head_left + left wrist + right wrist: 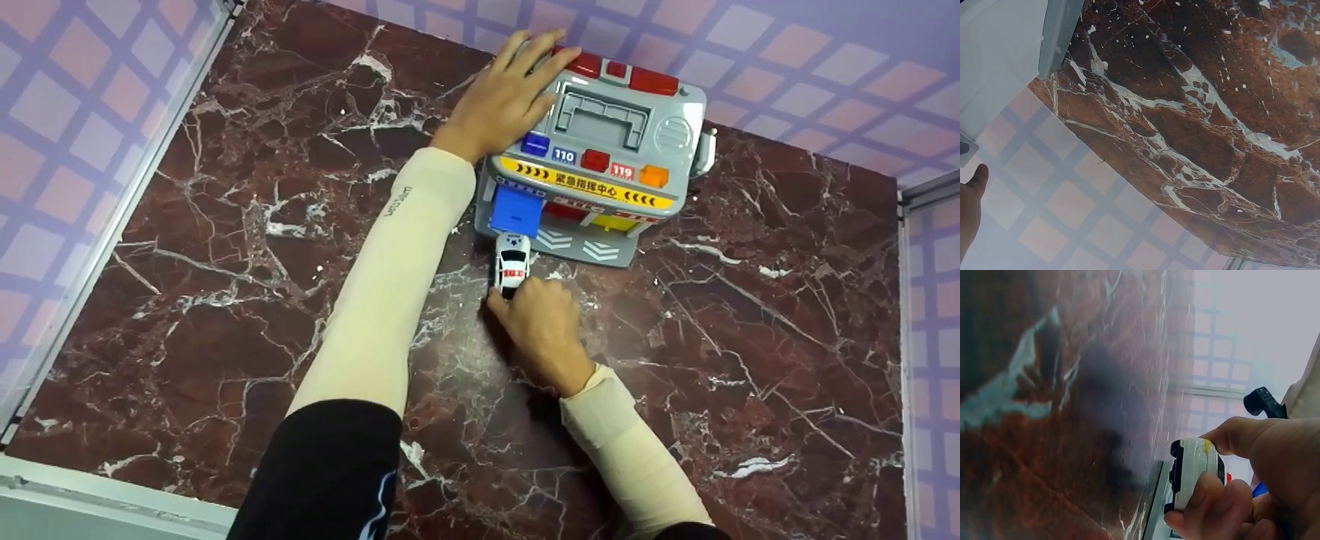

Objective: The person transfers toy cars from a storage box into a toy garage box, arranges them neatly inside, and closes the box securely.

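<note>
A grey toy emergency station (637, 97) with red, blue and orange buttons stands toward the back of the surface. On its upper left side rests my left hand (499, 105), fingers spread over the roof edge. My right hand (546, 322) grips the rear of a small white toy police car (513, 255) between thumb and curled fingers. The car's nose points at the station's blue door flap (516, 212), its front over the edge of the base. In the right wrist view, the car's side and dark wheels (1175, 449) show past the fingers.
The station stands on a dark red marble-patterned tabletop (750, 337). Purple checked panels (787, 52) rise behind it and at both sides, edged by metal frames (127, 217). A white handset-like piece (706, 153) sticks out from the station's right side.
</note>
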`<state>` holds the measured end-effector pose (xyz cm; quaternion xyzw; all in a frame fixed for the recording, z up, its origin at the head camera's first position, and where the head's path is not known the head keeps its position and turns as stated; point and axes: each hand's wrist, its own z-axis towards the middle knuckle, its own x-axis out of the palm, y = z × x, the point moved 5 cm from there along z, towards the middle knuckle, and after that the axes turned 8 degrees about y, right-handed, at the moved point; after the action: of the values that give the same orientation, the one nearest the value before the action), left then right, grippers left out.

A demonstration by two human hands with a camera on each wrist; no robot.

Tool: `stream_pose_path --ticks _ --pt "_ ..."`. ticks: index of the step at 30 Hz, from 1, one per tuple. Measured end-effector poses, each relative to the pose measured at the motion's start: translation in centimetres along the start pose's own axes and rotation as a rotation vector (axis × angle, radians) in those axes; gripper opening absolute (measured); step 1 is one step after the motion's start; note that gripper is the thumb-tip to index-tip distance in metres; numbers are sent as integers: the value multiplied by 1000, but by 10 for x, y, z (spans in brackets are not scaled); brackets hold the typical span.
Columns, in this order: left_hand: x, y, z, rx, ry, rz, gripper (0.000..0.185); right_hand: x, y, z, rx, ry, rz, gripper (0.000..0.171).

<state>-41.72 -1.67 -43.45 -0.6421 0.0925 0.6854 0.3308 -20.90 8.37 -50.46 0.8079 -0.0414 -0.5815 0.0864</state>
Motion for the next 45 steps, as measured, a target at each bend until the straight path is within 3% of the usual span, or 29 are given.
stream_pose_path --ticks 5,13,22,31,45 --pt "0 1 1 -7 -2 13 52 -1 2 7 0 -20 16 54" --pt "0 0 1 -16 14 -17 52 -2 7 14 -58 -101 -50 57" --pt "1 -2 2 -10 18 -11 52 -3 6 20 -28 -34 -54 59" --pt "1 -1 1 -8 20 -12 53 -4 7 25 -13 -59 -27 54" --pt "0 1 1 -10 15 8 52 -3 9 36 -16 -90 -65 60"
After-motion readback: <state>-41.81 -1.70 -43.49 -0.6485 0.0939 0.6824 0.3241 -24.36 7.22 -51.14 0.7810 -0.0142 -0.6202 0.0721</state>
